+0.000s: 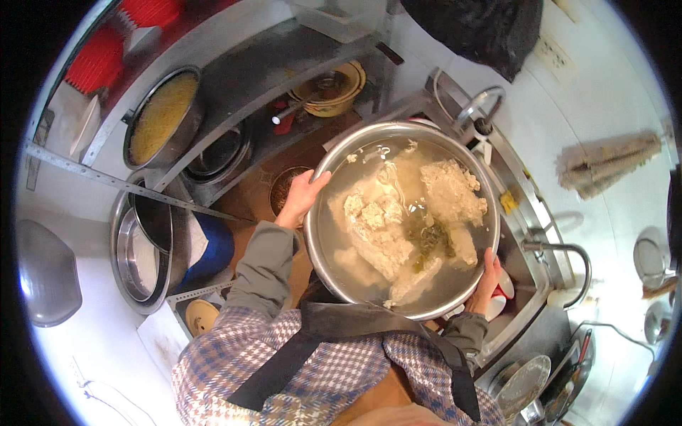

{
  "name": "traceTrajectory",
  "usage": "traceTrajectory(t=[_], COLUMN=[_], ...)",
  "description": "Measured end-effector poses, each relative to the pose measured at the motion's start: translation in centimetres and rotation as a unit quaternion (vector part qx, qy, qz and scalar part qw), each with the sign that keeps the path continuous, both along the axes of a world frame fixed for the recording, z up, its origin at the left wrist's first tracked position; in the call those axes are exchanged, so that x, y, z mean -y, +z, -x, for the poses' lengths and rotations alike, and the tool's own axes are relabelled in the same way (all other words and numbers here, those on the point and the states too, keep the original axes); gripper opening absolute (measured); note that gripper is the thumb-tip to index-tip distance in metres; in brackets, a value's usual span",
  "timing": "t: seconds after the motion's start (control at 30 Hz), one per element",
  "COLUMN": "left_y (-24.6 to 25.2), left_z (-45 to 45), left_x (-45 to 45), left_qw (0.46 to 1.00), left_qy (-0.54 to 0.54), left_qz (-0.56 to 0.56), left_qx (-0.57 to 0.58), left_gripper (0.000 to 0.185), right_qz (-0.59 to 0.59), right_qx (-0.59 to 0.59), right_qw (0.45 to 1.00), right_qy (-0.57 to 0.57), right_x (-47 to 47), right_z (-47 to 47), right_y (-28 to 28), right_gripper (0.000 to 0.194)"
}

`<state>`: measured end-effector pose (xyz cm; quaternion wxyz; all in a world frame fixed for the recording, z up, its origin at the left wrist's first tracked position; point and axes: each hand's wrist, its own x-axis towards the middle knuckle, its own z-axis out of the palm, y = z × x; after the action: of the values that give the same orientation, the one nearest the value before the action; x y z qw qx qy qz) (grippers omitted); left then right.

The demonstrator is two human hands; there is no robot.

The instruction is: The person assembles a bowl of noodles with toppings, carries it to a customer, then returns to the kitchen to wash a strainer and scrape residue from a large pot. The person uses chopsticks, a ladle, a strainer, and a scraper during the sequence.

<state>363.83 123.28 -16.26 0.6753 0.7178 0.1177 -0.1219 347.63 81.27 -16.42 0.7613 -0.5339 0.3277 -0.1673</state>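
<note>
A wide stainless-steel basin (397, 128) is held in front of my body. Cloudy liquid fills much of it, with large pale, crumbly lumps (450, 194) partly above the surface. Among them lies a small dark green clump (432, 239) that I cannot identify. My left hand (302, 198) grips the upper-left rim, its thumb over the edge. On the lower right, my right hand (486, 281) clasps the rim from outside, its fingers partly hidden behind the basin. The basin's near edge is close to or against my dark apron (346, 322).
A metal sink with a curved faucet (581, 266) stands at right, red-and-white bowls (503, 295) inside. Left, metal shelving (277, 85) carries a pot of yellow contents (165, 117). Below are nested metal basins (123, 266) and a blue bin (218, 247). Pans (525, 383) stand lower right.
</note>
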Motion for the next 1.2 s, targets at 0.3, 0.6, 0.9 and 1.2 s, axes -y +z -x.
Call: traceTrajectory(t=[0.3,0.6,0.9,1.2], left_y=[4.9,4.5,3.0,2.5], left_z=[2.8,5.7,6.0,2.7], left_x=[-1.0,-0.6,1.0,-0.4], left_qw=[0.995,0.978,0.954,0.904], left_qy=[0.054,0.131,0.196,0.244], left_qz=[-0.029,-0.064,-0.033,0.249], left_qx=[0.082,0.151,0.222,0.247], left_gripper=[0.032,0.041,0.065,0.05], right_qz=[-0.004,-0.021,-0.014,-0.027], right_qx=[0.099,0.147,0.161,0.183], right_qw=[0.988,0.97,0.96,0.963], right_qy=[0.121,0.194,0.23,0.195], right_x=[0.4,3.5,4.2,1.6], right_z=[-2.3,-7.9,-12.5,-19.8], right_y=[0.9,-3.1,-2.7,-1.0], right_gripper=[0.029,0.032,0.029,0.021])
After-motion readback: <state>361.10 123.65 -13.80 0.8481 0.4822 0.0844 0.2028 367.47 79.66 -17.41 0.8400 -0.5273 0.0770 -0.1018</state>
